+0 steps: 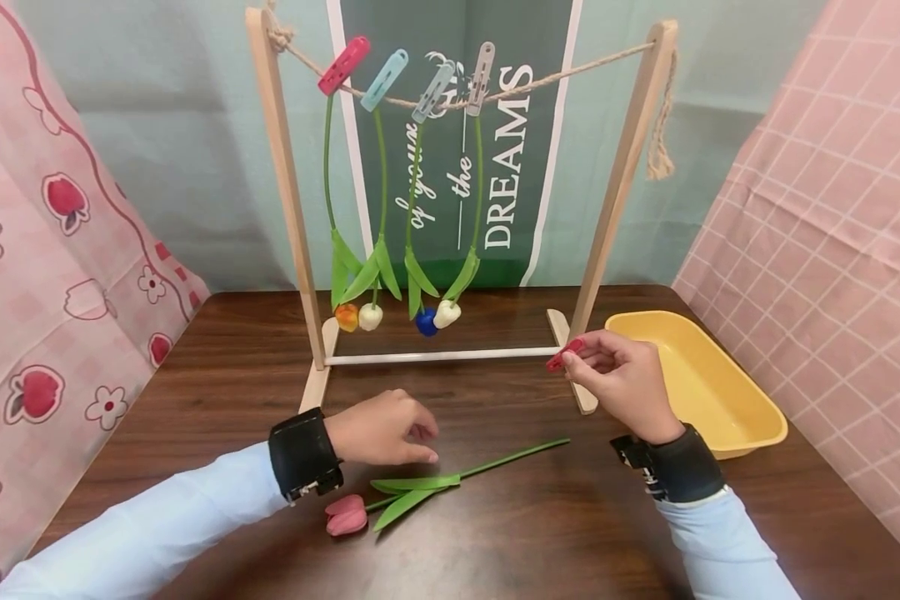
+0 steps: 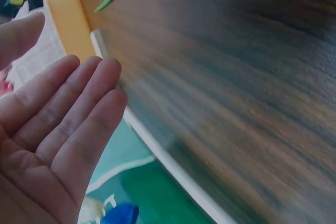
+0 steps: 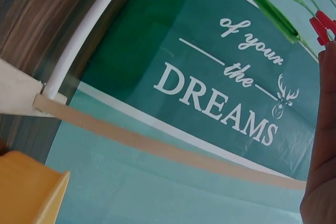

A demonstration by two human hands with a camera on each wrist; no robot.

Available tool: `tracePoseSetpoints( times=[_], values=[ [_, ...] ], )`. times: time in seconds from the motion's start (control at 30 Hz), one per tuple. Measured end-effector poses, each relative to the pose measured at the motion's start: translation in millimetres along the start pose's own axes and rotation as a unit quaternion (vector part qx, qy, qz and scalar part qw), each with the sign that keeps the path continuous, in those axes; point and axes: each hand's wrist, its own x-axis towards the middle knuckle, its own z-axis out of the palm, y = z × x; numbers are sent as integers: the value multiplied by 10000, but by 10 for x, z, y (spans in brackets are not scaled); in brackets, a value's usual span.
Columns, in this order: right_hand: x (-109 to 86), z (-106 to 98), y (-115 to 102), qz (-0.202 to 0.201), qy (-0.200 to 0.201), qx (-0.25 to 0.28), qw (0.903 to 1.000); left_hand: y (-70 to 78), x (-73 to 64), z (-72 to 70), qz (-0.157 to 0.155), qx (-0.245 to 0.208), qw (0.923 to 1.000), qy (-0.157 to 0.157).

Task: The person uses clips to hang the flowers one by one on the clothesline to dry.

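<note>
Between thumb and fingers, my right hand (image 1: 621,382) pinches a red clothespin (image 1: 565,356) in front of the rack's right post. The red clothespin (image 3: 323,27) also shows at the right edge of the right wrist view. My left hand (image 1: 384,428) hovers palm down just behind a pink tulip and holds nothing; its fingers (image 2: 86,124) are relaxed in the left wrist view. The pink tulip (image 1: 347,515) lies on the table, bloom to the left, green stem pointing right. Several tulips hang bloom-down from a rope (image 1: 562,77), held by a red clip (image 1: 344,66), blue clips and a grey clip (image 1: 481,79).
A wooden rack (image 1: 288,183) with a white crossbar (image 1: 442,357) stands toward the back of the brown table (image 1: 217,517). To the right, beside my right wrist, sits a yellow basin (image 1: 720,400). Behind the rack hangs a green cloth (image 1: 525,167) with white lettering.
</note>
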Motion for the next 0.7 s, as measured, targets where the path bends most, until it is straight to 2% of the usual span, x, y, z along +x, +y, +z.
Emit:
tracePoseSetpoints(
  times=[0.1, 0.37, 0.53, 0.7],
  values=[
    [1, 8, -44, 44, -8, 17, 10000, 43, 68, 40, -19, 150, 9995, -280],
    [58, -35, -371, -114, 5, 255, 9996, 106, 218, 151, 90, 513, 9958, -755],
    [31, -14, -238, -90, -15, 234, 9997, 102, 294, 240, 103, 703, 9919, -1052],
    [0, -1, -46, -27, -28, 165, 9999, 119, 372, 282, 108, 981, 9879, -1195]
  ],
)
